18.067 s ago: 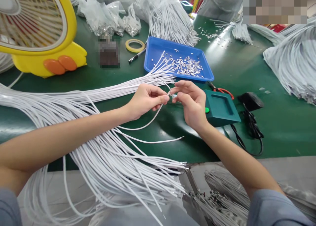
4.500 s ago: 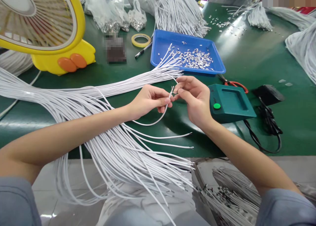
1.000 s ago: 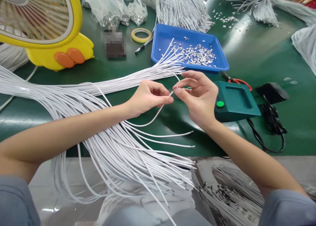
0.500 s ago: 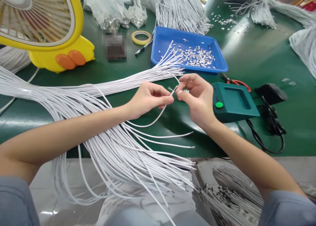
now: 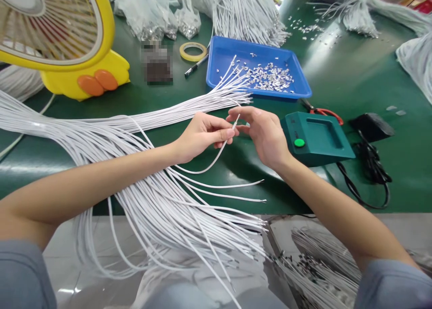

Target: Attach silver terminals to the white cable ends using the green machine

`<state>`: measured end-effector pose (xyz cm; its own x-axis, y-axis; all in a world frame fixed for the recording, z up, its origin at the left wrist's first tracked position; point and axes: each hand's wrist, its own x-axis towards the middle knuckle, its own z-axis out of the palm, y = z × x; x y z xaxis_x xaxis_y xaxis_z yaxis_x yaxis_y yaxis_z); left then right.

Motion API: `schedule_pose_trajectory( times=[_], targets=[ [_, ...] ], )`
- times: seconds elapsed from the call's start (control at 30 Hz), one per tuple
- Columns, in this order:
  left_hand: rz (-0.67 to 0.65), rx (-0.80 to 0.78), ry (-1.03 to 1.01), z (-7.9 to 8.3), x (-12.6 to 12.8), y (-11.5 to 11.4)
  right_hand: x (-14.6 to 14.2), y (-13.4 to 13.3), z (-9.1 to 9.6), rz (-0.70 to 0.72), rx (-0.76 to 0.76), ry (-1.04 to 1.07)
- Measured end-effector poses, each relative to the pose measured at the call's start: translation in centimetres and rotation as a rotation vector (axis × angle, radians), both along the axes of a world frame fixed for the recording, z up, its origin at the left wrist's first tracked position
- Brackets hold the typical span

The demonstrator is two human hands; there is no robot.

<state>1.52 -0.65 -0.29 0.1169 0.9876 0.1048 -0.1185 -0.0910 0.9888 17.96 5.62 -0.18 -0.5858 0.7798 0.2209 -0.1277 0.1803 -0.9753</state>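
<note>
My left hand pinches one white wire near its stripped tip, which points up between both hands. My right hand hovers just right of that tip, thumb and forefinger curled close together; what they hold, if anything, is too small to see. A big fan of white wires runs from the left under my left arm, its ends reaching the blue tray of small metal terminals. A green box with a green button sits right beside my right hand.
A yellow duck-shaped fan stands far left. Tape roll, pen and bags of terminals lie behind. Red-handled scissors, a black adapter with cord, and more wire bundles are around. Finished wires lie near my lap.
My right hand has loosened and shifted slightly left and down off the wire tip; half a second ago its fingers pinched at the tip. My left hand keeps its hold.
</note>
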Motion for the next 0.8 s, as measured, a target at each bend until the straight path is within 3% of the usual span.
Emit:
schedule_pose_trajectory(
  times=[0.23,0.5,0.57,0.73,0.8],
  targets=[
    [0.058,0.018,-0.005,0.23,0.11,0.01,-0.03,0.03,0.12,-0.004,0.027,0.018],
    [0.146,0.035,0.067,0.23,0.0,0.04,-0.08,-0.85,0.85,-0.088,0.266,-0.074],
    [0.159,0.036,0.096,0.24,0.03,0.05,-0.09,-0.83,0.83,-0.137,0.364,-0.118],
    [0.158,0.102,0.159,-0.27,0.45,-0.33,0.21,-0.44,0.78,-0.191,0.784,-0.236],
    [0.139,0.157,0.224,-0.65,0.39,-0.5,0.3,-0.44,0.89,-0.184,0.814,-0.237]
  ],
)
